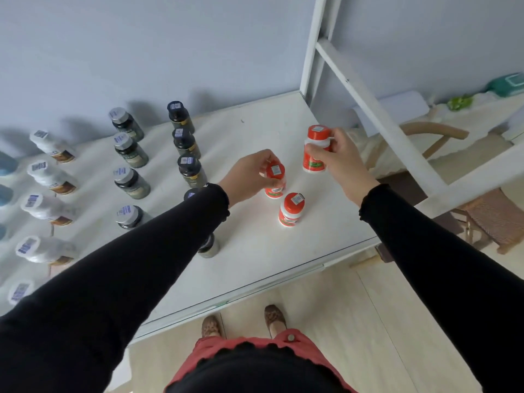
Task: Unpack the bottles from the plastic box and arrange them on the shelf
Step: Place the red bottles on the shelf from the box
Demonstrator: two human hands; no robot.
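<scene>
right, i've got both hands full: my left hand (pixel 249 174) pinches the cap of one red bottle (pixel 274 181) standing on the shelf (pixel 255 251), and my right hand (pixel 337 157) grips a second bottle (pixel 315 148), upright, farther back. a third (pixel 290 209) stands nearest me; the three run front to back, so the right-hand one likely lands behind.

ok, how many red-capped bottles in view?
3. One in the right hand at, one under the left hand at, one standing free in front at. None appear hidden.
</scene>
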